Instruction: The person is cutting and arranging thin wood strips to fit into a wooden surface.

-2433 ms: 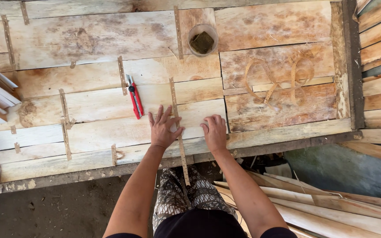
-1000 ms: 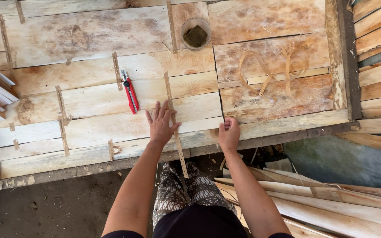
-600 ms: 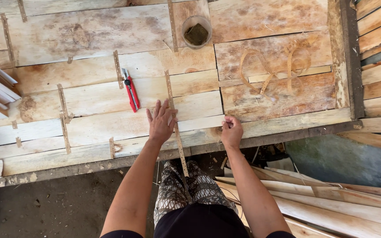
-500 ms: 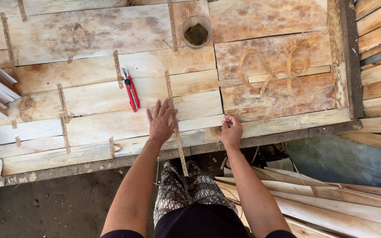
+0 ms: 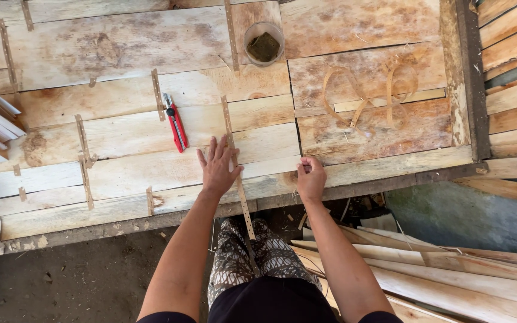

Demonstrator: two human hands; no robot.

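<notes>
Plank worktop (image 5: 121, 48), pale wood, fills upper view. Long thin strip (image 5: 236, 161) runs front-to-back across it, near end overhanging worktop edge. Left hand (image 5: 218, 168): flat on strip, fingers spread, no grip. Right hand (image 5: 311, 178): at worktop edge just beside strip, fingers curled shut; contents cannot be seen. Red utility knife (image 5: 176, 124) near left hand, not touching.

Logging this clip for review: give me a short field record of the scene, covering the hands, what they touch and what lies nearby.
Surface: plank table
Left hand: flat, fingers spread, pressing a thin strip
Right hand: curled at the table's front edge; its grip cannot be made out
Nearby: red utility knife; round cup; looped strips
Below table: loose boards
</notes>
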